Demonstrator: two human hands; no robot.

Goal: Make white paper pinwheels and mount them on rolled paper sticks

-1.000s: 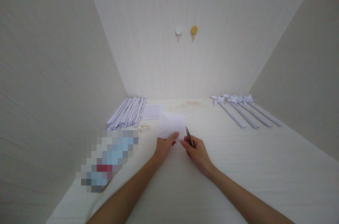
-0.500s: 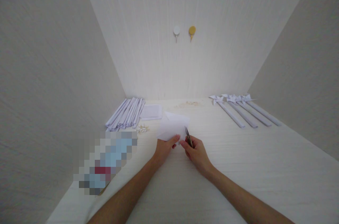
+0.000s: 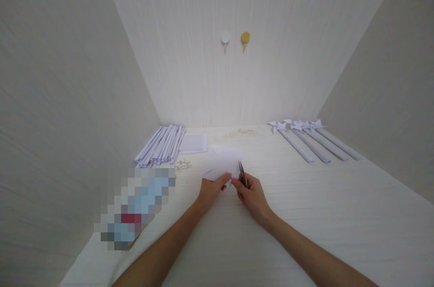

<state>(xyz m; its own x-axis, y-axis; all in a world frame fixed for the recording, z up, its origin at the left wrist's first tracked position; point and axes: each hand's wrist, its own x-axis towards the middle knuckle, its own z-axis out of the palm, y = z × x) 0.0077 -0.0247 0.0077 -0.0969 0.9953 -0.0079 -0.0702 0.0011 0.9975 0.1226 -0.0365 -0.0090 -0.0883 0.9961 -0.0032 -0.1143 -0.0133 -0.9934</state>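
My left hand (image 3: 214, 188) pinches the near edge of a white sheet of paper (image 3: 222, 160), which shows slits running in from its corners. In my right hand (image 3: 251, 194) is a dark pair of scissors (image 3: 242, 173), held in the palm with the tips pointing away from me. The thumb and finger of that hand meet at the paper's near right corner, close to my left fingertips. What exactly the right fingertips pinch is too small to tell.
Rolled paper sticks (image 3: 162, 144) lie piled at the left, beside stacked paper squares (image 3: 194, 143) and small pale pieces (image 3: 183, 165). Paper pinwheels on sticks (image 3: 296, 142) lie at the right. A pixelated object (image 3: 139, 210) is near left. Two hooks (image 3: 245, 37) hang on the back wall.
The scissors in my right hand have tilted slightly, and the right fingertips have shifted a little at the paper's corner. My left hand stays nearly still.
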